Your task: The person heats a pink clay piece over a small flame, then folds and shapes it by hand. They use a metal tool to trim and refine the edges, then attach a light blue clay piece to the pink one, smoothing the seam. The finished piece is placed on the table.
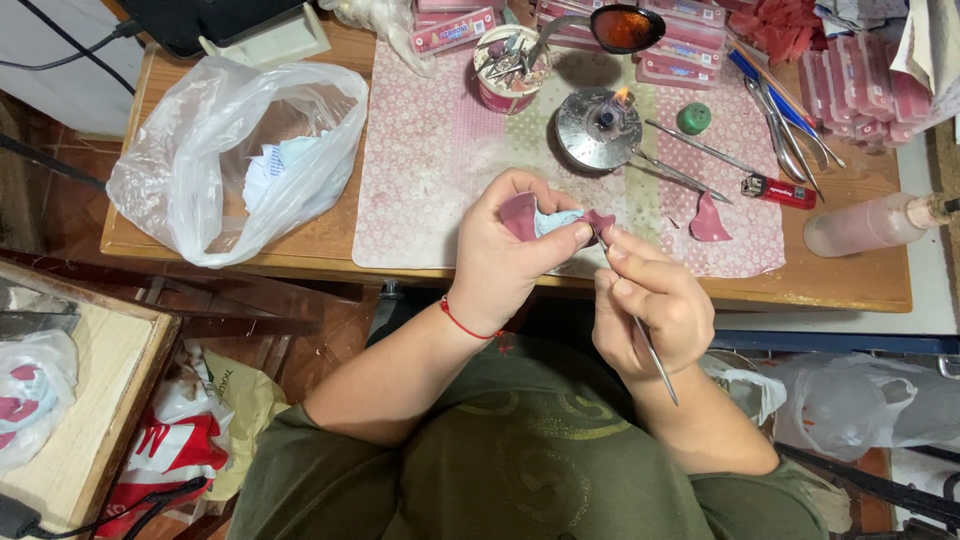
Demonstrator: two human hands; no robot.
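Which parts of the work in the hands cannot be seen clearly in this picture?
Head view only:
- Pink wax piece: mostly covered by the left hand.
- Tip of the metal tool: hidden behind the right hand fingers.
- Pink bottle: its cap is cut off by the right edge.

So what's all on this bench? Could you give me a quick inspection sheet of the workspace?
Surface: wooden table with a pink patterned mat.
Job's things: pink wax piece held in the left hand; thin metal tool in the right hand, tip at the piece.
Clutter: lit spirit burner, cup of tools, red lighter, pink bottle, pink wax scrap, clear plastic bag.
Grippers: both hands closed around what they hold.
Cables: black cable at the top left.
Surroundings: wooden crate and bags on the floor.
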